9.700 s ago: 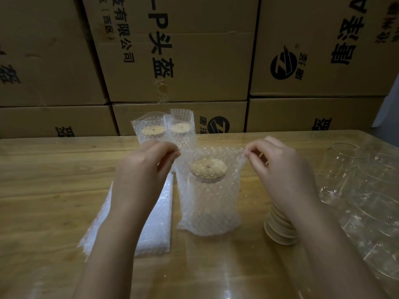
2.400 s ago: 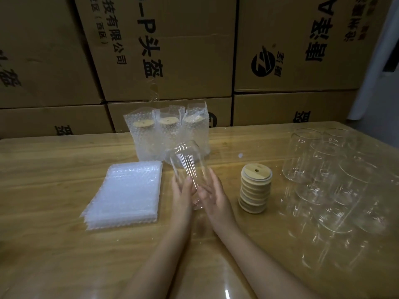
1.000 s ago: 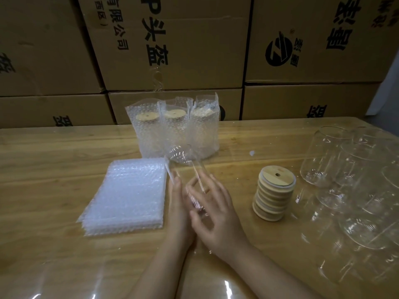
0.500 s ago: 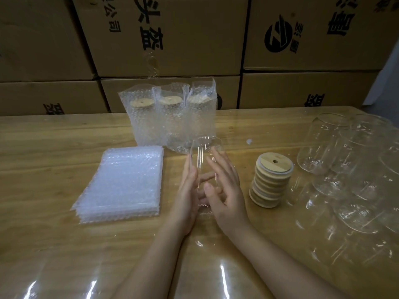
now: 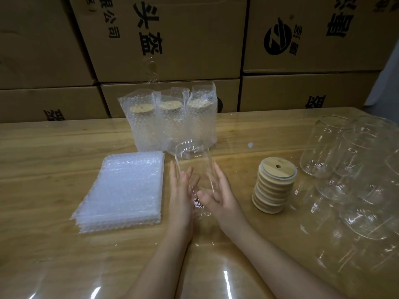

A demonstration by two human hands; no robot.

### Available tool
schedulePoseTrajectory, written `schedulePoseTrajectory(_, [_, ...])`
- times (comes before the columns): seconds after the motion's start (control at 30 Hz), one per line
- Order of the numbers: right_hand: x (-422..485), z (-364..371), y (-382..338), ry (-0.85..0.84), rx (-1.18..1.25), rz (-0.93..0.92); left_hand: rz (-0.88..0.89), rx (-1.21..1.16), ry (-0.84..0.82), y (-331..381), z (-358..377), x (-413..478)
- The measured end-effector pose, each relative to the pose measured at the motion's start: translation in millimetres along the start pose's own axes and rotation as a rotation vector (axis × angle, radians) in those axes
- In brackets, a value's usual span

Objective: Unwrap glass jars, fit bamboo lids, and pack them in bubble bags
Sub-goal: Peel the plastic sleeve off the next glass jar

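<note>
A clear glass jar (image 5: 192,160) stands upright on the table between my palms, without a lid. My left hand (image 5: 181,192) lies flat against its left side, fingers straight. On the jar's right side my right hand (image 5: 219,193) presses with straight fingers, thumb across the front. A stack of bamboo lids (image 5: 273,187) stands to the right. To the left lies a pile of flat bubble bags (image 5: 123,190). Behind the jar stand three bagged, lidded jars (image 5: 170,119).
Several bare glass jars (image 5: 349,165) crowd the right side of the wooden table (image 5: 43,160), some in clear film. Stacked cardboard boxes (image 5: 172,39) form a wall right behind the table. A small white scrap (image 5: 250,145) lies behind the lids.
A third bagged jar has joined the two at the back. Over the last second the bare jar went from tilted to upright between my palms, and the view shifted slightly.
</note>
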State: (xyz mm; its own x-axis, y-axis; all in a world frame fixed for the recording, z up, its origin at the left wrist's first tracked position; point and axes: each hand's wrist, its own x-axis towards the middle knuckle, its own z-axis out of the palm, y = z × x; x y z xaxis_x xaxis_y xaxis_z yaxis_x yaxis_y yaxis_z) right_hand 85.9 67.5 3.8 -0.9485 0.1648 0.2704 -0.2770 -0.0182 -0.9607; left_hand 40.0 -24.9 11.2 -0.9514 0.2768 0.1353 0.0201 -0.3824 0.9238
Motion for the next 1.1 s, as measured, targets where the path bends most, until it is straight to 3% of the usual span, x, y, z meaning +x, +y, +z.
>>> schedulePoseTrajectory(0.1, [-5, 3, -2, 0.118, -0.199, -0.047, 0.034, 0.032, -0.005, 0, 1, 0])
schedulePoseTrajectory(0.2, [-6, 5, -6, 0.217, -0.529, -0.235, 0.033, 0.057, -0.036, -1, 3, 0])
schedulePoseTrajectory(0.33, [-9, 7, -11, 0.203, -0.678, -0.471, -0.078, -0.048, -0.077, -2, 0, -2])
schedulePoseTrajectory(0.53, [-14, 10, -13, 0.048, -0.813, -0.732, -0.191, -0.258, -0.143, 1, -5, -2])
schedulePoseTrajectory(0.63, [-14, 12, -15, 0.102, -0.747, -0.687, -0.211, -0.242, -0.126, 4, -4, -2])
schedulePoseTrajectory(0.77, [-12, 7, -23, 0.197, -0.528, -0.558, -0.293, -0.150, -0.349, 10, -5, -4])
schedulePoseTrajectory(0.87, [-12, 8, -26, 0.176, -0.274, -0.395, -0.392, -0.170, -0.391, 12, -13, -3])
schedulePoseTrajectory(1.0, [-11, 8, -29, 0.166, -0.208, -0.270, -0.416, -0.172, -0.429, 14, -12, -4])
schedulePoseTrajectory(1.1, [-8, 3, -32, 0.144, -0.012, -0.201, -0.420, -0.182, -0.424, 16, -9, -5])
